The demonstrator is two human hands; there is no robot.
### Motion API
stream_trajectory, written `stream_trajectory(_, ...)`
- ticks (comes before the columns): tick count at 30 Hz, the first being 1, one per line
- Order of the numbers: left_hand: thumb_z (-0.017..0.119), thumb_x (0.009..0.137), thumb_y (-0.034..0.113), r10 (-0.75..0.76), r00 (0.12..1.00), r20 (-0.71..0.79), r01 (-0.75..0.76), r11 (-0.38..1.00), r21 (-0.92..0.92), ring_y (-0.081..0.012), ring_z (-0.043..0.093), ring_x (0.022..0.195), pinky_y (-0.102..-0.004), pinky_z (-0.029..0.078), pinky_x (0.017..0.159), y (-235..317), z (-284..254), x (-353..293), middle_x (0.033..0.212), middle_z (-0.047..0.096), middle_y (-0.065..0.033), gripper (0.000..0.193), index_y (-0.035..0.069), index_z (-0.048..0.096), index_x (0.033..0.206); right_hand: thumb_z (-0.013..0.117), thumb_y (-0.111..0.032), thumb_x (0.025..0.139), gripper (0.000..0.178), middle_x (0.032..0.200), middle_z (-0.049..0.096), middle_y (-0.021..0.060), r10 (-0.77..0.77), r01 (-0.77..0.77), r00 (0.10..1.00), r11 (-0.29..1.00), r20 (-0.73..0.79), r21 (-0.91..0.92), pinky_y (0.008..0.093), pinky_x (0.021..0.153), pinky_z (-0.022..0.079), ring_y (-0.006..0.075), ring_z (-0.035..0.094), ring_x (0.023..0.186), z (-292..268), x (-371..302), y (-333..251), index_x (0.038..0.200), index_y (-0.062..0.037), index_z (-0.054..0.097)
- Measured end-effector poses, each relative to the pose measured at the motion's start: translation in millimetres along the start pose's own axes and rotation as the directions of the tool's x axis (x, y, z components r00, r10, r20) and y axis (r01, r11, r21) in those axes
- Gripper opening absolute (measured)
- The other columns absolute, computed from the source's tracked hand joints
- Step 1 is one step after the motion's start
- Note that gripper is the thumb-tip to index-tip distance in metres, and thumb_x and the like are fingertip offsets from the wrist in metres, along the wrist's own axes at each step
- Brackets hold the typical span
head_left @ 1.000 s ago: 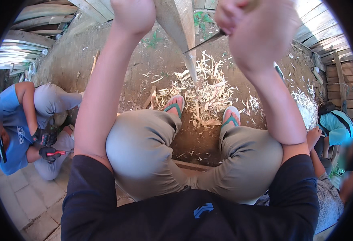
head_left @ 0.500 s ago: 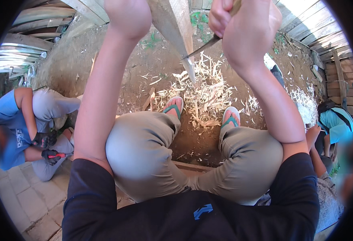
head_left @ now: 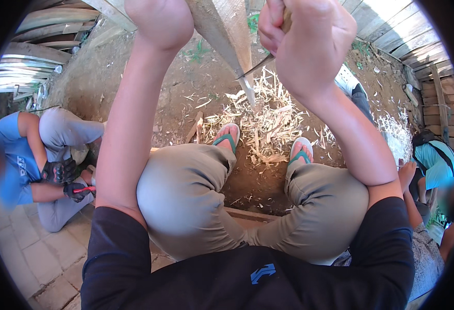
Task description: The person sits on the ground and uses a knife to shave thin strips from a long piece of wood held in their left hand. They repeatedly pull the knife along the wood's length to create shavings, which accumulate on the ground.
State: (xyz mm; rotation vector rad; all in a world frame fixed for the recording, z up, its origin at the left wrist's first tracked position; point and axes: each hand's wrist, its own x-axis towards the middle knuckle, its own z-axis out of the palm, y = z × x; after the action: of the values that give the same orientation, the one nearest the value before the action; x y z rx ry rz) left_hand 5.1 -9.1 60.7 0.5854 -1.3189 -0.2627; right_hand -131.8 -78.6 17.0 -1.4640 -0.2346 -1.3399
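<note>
— What have I got in the hands right now?

— My left hand (head_left: 159, 20) is fisted at the top of the view, just left of a long pale piece of wood (head_left: 227, 36); from here I cannot tell whether the fingers actually wrap it, since the grip is hidden behind the knuckles. My right hand (head_left: 307, 44) is clamped on a knife (head_left: 260, 64) — the light handle pokes out above the fist, and the thin dark blade slants down and left to the wood's right edge.

— And the wood itself?

— It comes down from the far top edge, tilted a little, and narrows to a point just above the ground between my feet. The face toward me is smooth and grey-brown, while the right side is lighter, freshly cut.

— What lies around it?

— A pile of pale shavings (head_left: 268, 121) spreads on the bare dirt right under the tip, just beyond my green sandals (head_left: 227, 138). My knees in khaki trousers fill the near middle. On the left a person in a blue shirt (head_left: 17, 165) sits with black gloves; on the right another person in a turquoise shirt (head_left: 433, 163) crouches near a second patch of shavings.
</note>
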Motion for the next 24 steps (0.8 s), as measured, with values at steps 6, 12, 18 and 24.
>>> stream_trajectory(6, 0.022, 0.11, 0.057, 0.079, 0.993, 0.09, -0.083, 0.996, 0.038, -0.0227, 0.073, 0.072, -0.0302, 0.061, 0.065, 4, -3, 6, 0.087, 0.073, -0.0183, 0.076, -0.005, 0.064, 0.113, 0.048, -0.026, 0.109, 0.049, 0.061, 0.049, 0.0015, 0.036, -0.036, 0.999, 0.999, -0.021, 0.019, 0.024, 0.049, 0.031, 0.0067, 0.042, 0.053, 1, 3, 0, 0.065, -0.0044, 0.048)
stream_trajectory(12, 0.021, 0.11, 0.056, 0.065, 0.991, 0.113, -0.056, 0.996, -0.076, -0.0229, 0.073, 0.074, -0.0301, 0.062, 0.066, 2, 11, 3, 0.09, 0.073, -0.0196, 0.075, -0.006, 0.061, 0.119, 0.053, -0.026, 0.107, 0.047, 0.061, 0.05, 0.0026, -0.067, 0.066, 0.998, 0.997, -0.019, -0.04, 0.0288, 0.057, 0.043, 0.0085, 0.043, 0.053, -2, -2, 5, 0.065, -0.004, 0.05)
stream_trajectory(18, 0.021, 0.11, 0.056, 0.034, 0.998, 0.053, -0.036, 0.999, 0.027, -0.0234, 0.074, 0.074, -0.0303, 0.063, 0.066, -11, -5, 5, 0.093, 0.072, -0.0202, 0.075, -0.006, 0.059, 0.124, 0.058, -0.018, 0.08, 0.027, 0.062, 0.057, 0.0125, 0.62, -0.927, 0.28, 0.373, 0.733, 0.039, 0.0373, 0.066, 0.051, 0.0223, 0.052, 0.057, -80, 58, 11, 0.059, -0.0019, 0.052)
stream_trajectory(24, 0.022, 0.11, 0.057, -0.018, 1.0, -0.024, 0.019, 0.998, 0.061, -0.0223, 0.073, 0.073, -0.0302, 0.063, 0.065, 13, 13, 0, 0.093, 0.072, -0.0194, 0.074, -0.005, 0.058, 0.126, 0.053, -0.021, 0.067, 0.023, 0.061, 0.057, 0.0163, 0.945, -0.948, 0.293, 0.267, 0.145, 0.174, 0.0379, 0.06, 0.051, 0.0276, 0.052, 0.054, -49, 69, -53, 0.055, -0.0019, 0.049)
